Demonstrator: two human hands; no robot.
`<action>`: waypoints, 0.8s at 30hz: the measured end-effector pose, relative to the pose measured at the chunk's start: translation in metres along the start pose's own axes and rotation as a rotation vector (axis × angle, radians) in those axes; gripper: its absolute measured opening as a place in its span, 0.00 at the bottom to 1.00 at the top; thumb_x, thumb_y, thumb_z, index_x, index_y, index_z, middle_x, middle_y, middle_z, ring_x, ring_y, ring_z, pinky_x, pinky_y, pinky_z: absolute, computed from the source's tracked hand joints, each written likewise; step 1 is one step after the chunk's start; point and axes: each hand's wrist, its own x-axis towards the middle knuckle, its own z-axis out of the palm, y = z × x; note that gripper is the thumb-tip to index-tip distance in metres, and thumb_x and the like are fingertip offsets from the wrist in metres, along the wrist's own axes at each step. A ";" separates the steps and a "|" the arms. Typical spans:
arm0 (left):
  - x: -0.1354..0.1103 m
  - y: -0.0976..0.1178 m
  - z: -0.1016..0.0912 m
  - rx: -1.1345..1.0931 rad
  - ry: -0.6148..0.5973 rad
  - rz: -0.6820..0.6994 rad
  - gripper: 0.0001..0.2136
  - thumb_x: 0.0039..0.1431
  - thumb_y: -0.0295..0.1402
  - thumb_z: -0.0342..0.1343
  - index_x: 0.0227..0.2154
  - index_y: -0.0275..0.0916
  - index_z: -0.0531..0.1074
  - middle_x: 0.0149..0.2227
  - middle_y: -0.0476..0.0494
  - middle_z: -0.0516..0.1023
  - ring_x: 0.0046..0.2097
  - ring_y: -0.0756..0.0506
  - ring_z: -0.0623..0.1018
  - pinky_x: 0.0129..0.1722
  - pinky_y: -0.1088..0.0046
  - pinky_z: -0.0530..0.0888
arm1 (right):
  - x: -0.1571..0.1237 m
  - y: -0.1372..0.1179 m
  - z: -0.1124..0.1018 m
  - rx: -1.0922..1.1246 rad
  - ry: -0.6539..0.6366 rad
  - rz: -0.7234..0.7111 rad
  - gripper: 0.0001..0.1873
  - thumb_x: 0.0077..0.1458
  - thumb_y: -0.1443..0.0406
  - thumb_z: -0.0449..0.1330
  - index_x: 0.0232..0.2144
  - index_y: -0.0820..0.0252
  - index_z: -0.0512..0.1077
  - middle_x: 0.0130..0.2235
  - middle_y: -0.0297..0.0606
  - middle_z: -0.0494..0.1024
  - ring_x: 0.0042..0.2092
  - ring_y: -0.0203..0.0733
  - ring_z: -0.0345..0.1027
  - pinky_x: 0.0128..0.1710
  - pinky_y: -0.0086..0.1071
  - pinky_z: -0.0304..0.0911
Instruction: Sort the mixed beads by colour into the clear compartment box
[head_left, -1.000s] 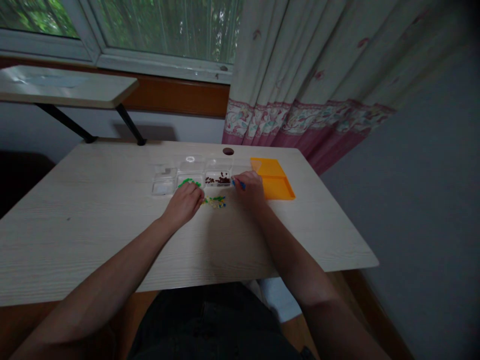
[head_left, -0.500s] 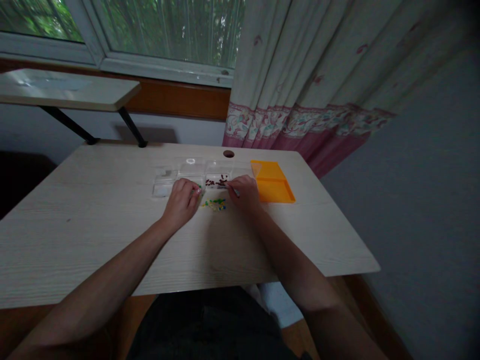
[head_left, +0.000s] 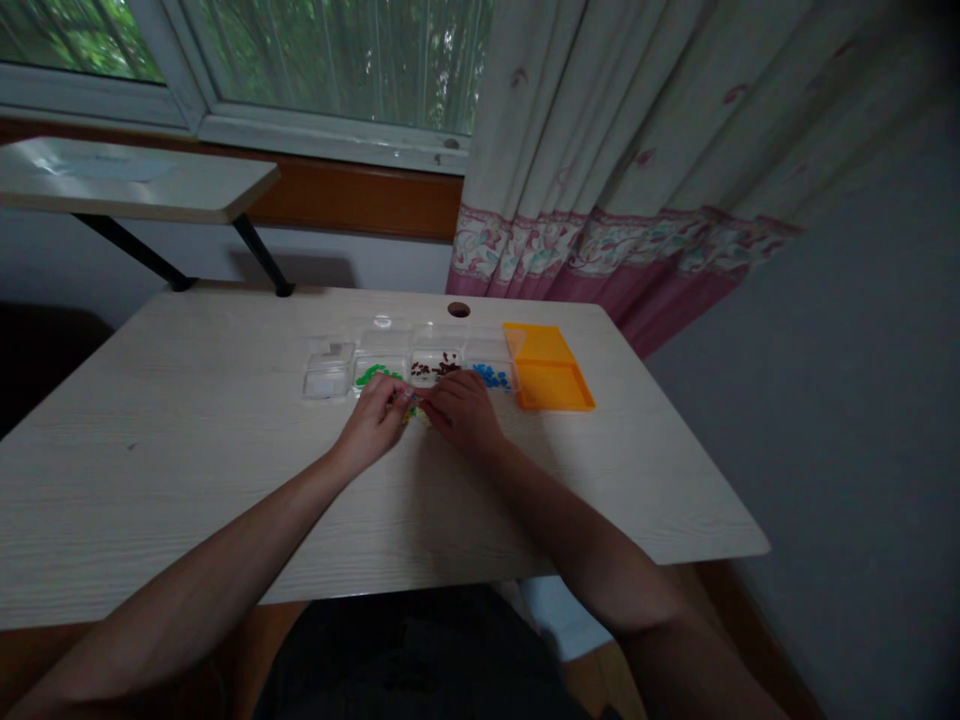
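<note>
On the pale wooden table (head_left: 187, 450) stands a clear compartment box (head_left: 330, 370) holding green beads (head_left: 373, 375), dark brown beads (head_left: 433, 368) and blue beads (head_left: 492, 377) in separate cells. My left hand (head_left: 373, 422) and my right hand (head_left: 461, 410) meet just in front of the box, fingers curled down onto a small pile of loose mixed beads that they mostly hide. Both hands pinch at the pile; what the fingertips hold is too small to make out.
An orange lid or tray (head_left: 550, 379) lies right of the box. A cable hole (head_left: 458, 310) is near the table's far edge. A second small table (head_left: 127, 180) stands at the back left under the window. A curtain (head_left: 622, 150) hangs at the right.
My right hand moved left from beside the blue beads to the loose pile, uncovering the blue cell. My left hand came back from the green cell to the pile, so both hands now touch.
</note>
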 end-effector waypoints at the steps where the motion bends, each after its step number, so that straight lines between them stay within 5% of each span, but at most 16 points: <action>1: 0.000 0.000 0.000 0.001 -0.005 -0.002 0.11 0.70 0.39 0.45 0.36 0.41 0.68 0.36 0.44 0.69 0.42 0.44 0.70 0.45 0.64 0.71 | 0.000 0.000 -0.001 0.004 0.002 0.000 0.13 0.66 0.60 0.54 0.44 0.50 0.79 0.38 0.37 0.81 0.47 0.44 0.67 0.54 0.39 0.55; 9: 0.001 -0.001 -0.001 0.019 -0.016 0.006 0.11 0.69 0.39 0.45 0.35 0.41 0.68 0.35 0.44 0.70 0.42 0.44 0.70 0.44 0.64 0.70 | 0.000 0.004 -0.006 -0.023 0.008 0.027 0.14 0.67 0.61 0.53 0.42 0.51 0.79 0.38 0.38 0.81 0.46 0.44 0.68 0.54 0.40 0.54; 18: 0.003 -0.003 -0.007 0.054 -0.001 -0.011 0.11 0.69 0.39 0.46 0.37 0.40 0.70 0.37 0.43 0.71 0.40 0.45 0.71 0.41 0.66 0.70 | -0.006 0.069 -0.018 -0.179 0.219 0.351 0.15 0.66 0.60 0.51 0.40 0.54 0.79 0.40 0.41 0.80 0.46 0.48 0.65 0.48 0.42 0.53; 24: 0.003 -0.004 -0.007 0.070 -0.004 -0.005 0.11 0.69 0.39 0.46 0.39 0.39 0.71 0.38 0.42 0.72 0.40 0.45 0.71 0.39 0.68 0.70 | -0.012 0.086 -0.007 -0.260 0.217 0.465 0.15 0.65 0.61 0.52 0.34 0.56 0.78 0.40 0.42 0.78 0.45 0.48 0.63 0.48 0.42 0.53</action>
